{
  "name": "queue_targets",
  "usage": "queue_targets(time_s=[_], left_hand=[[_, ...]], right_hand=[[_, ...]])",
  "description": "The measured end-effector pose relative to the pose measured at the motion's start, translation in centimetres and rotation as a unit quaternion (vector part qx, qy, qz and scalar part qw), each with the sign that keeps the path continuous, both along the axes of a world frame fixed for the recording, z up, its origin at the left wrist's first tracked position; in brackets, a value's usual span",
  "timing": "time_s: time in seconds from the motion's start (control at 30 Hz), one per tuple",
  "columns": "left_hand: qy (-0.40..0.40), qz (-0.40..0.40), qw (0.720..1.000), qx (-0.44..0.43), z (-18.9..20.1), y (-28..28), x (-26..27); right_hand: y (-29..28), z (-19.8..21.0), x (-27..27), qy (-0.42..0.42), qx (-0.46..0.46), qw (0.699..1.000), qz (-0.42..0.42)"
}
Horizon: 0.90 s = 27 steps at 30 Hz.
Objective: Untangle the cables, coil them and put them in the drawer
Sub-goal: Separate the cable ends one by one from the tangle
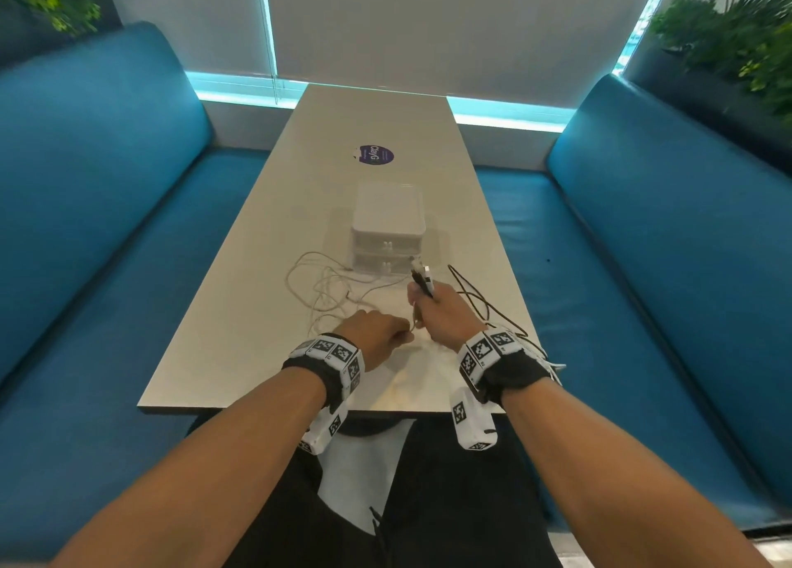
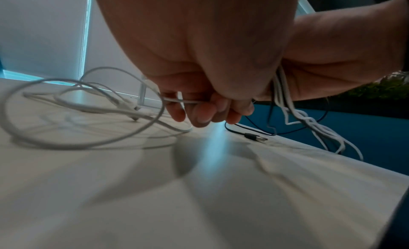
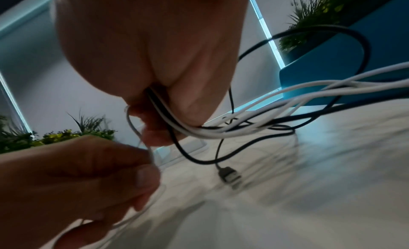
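Observation:
A loose tangle of white cable (image 1: 330, 286) (image 2: 73, 99) sprawls on the table (image 1: 257, 344) in front of the white two-drawer box (image 1: 388, 229), whose drawers look closed. My left hand (image 1: 379, 338) (image 2: 203, 102) pinches one white strand close to the tabletop. My right hand (image 1: 441, 314) (image 3: 155, 88) grips a bundle of white strands (image 3: 298, 95) and a black cable (image 1: 480, 302) (image 3: 332, 34), with plug ends (image 1: 422, 276) sticking up from the fist. The black cable's USB plug (image 2: 256, 137) (image 3: 230, 176) lies on the table.
Blue padded benches (image 1: 107, 224) (image 1: 668, 246) flank the long table. A round purple sticker (image 1: 376, 155) lies beyond the drawer box. Planters with green plants (image 1: 737, 36) stand behind the benches. The bundled cables trail off the table's right edge (image 1: 531, 344).

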<state>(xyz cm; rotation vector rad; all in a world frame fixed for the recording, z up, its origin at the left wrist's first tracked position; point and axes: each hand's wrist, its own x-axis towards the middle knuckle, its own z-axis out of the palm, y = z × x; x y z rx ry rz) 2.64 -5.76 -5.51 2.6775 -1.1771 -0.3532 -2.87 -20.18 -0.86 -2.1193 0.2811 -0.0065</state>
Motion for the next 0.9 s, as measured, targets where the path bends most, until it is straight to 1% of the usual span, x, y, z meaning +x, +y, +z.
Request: queue_targets(time_s=[0.1,0.17,0.23,0.27,0.3,0.33,0.37,0.4,0.47,0.5,0.6,0.67,0.73,0.83,0.9], left_hand=[[0.011,-0.002,1.000,0.006,0.2,-0.6,-0.3],[0.013,-0.007,1.000,0.013,0.0,-0.6,-0.5],[0.027,0.007,1.000,-0.008,-0.2,-0.4,-0.5],[0.039,0.017,0.999,-0.022,-0.2,-0.3,-0.4],[0.050,0.022,0.998,-0.029,-0.3,-0.3,-0.3],[0.057,0.019,0.998,-0.024,-0.3,-0.3,-0.1],[0.062,0.012,0.998,-0.015,-0.1,-0.2,0.1],[0.065,0.004,0.998,-0.007,0.1,0.0,0.4],[0.053,-0.013,0.999,0.003,0.8,0.7,1.4],[0.041,-0.021,0.999,0.009,1.2,1.2,1.9],[0.013,-0.014,0.999,0.026,2.0,2.9,3.5],[-0.011,0.013,1.000,0.025,2.0,4.2,4.4],[-0.043,0.026,0.998,0.027,1.8,4.9,4.6],[-0.076,0.025,0.996,0.030,1.5,4.0,3.5],[-0.086,0.020,0.996,0.025,1.3,2.4,2.5]], right_hand=[[0.8,0.1,0.1,-0.011,0.004,1.000,0.019],[0.9,0.0,0.2,-0.022,0.059,0.998,0.004],[0.9,-0.1,0.4,-0.033,0.134,0.990,-0.024],[0.9,-0.2,0.4,-0.034,0.157,0.986,-0.034],[0.9,-0.2,0.4,-0.029,0.157,0.987,-0.036],[0.9,-0.4,0.4,-0.020,0.128,0.991,-0.030],[0.7,-0.7,0.3,-0.010,0.067,0.998,-0.014],[0.3,-1.0,0.2,0.002,-0.015,1.000,0.013],[-0.4,-1.7,-0.1,0.015,-0.168,0.984,0.064],[-1.0,-2.1,-0.3,0.018,-0.216,0.973,0.073],[-2.9,-2.8,-0.7,0.050,-0.297,0.953,0.037],[-4.2,-3.2,-1.0,0.084,-0.312,0.946,-0.004],[-4.8,-3.2,-1.1,0.095,-0.297,0.949,-0.036],[-4.0,-2.6,-0.8,0.076,-0.239,0.966,-0.061],[-2.7,-2.0,-0.4,0.046,-0.202,0.976,-0.065]])
